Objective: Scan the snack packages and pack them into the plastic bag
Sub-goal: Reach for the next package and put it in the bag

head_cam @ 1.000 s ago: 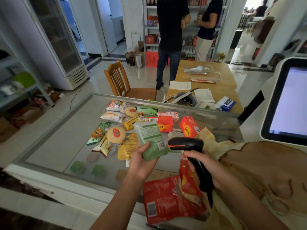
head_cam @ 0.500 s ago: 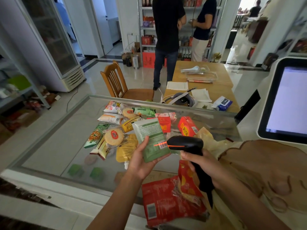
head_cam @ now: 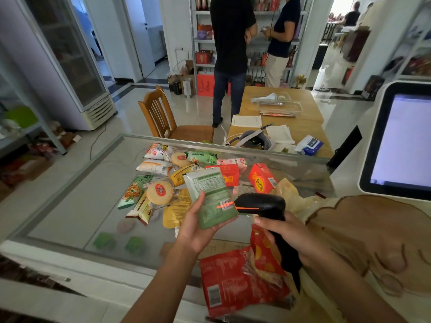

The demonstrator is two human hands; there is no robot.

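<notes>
Spanning the middle of the frame, a glass-topped table carried a loose heap of snack packages, with tiled floor showing beyond it. In the upper left stood a glass-doored fridge. Just past the table's far edge were a wooden chair and a wooden table strewn with papers. Two people stood at shelving along the top centre. A lit screen filled the right edge.

A crumpled yellowish plastic bag lay right of centre, partly hidden behind the scanner. A large red package lay at the bottom centre, near the table's front edge, its right side covered by the scanner's handle and the right forearm.

The left hand, at lower centre, held a green package upright above the heap, thumb on its left edge and fingers behind it. The right hand was wrapped round the scanner's handle, the scanner's nose just beside the package's right edge. A red line of light fell across the barcode.
</notes>
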